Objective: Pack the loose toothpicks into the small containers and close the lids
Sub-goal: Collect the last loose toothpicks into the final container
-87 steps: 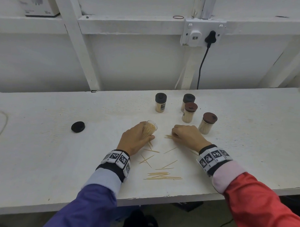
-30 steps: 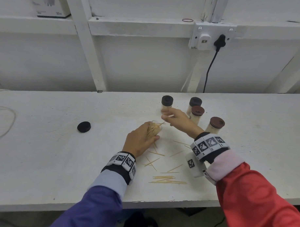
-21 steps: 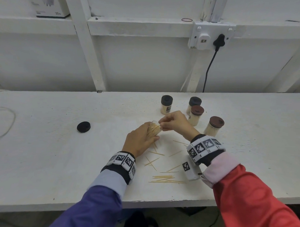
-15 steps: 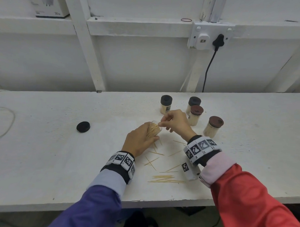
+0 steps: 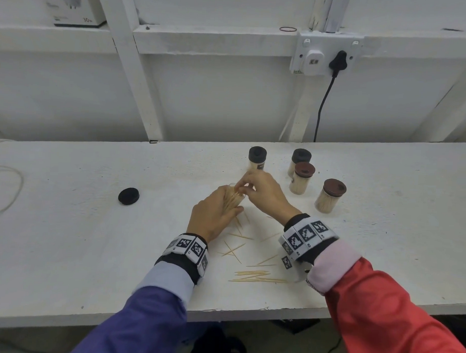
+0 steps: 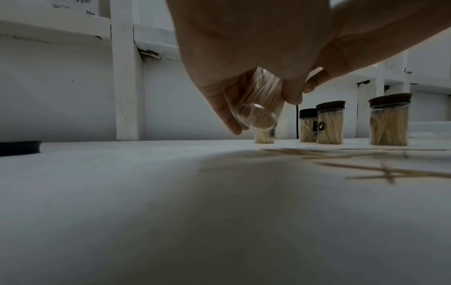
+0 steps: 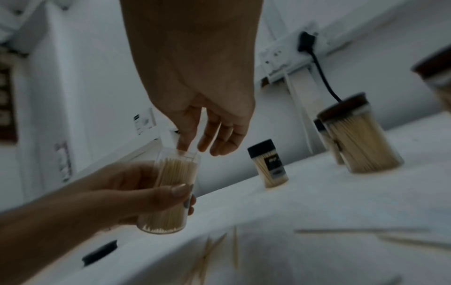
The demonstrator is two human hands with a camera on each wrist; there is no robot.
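My left hand (image 5: pixel 227 202) grips a clear, lidless container (image 5: pixel 237 199) packed with toothpicks and holds it tilted just above the white table. In the right wrist view the container (image 7: pixel 173 192) leans with its mouth up. My right hand (image 7: pixel 192 149) hovers over that mouth, fingers fairly straight, thumb and index tips touching the toothpick tops. In the head view the right hand (image 5: pixel 243 186) covers the mouth. Loose toothpicks (image 5: pixel 249 274) lie scattered between my wrists. A black lid (image 5: pixel 128 196) lies alone to the left.
Two black-lidded containers (image 5: pixel 257 161) (image 5: pixel 300 159) and two brown-lidded ones (image 5: pixel 302 177) (image 5: pixel 330 197), all full and closed, stand just behind my hands. A thin cable (image 5: pixel 12 195) loops at the far left. The table's front edge (image 5: pixel 248 311) is near my sleeves.
My right hand lifted from the table beside the loose toothpicks to the container's mouth. Toothpicks that stuck out of it a second ago now sit inside. The left hand kept its hold.
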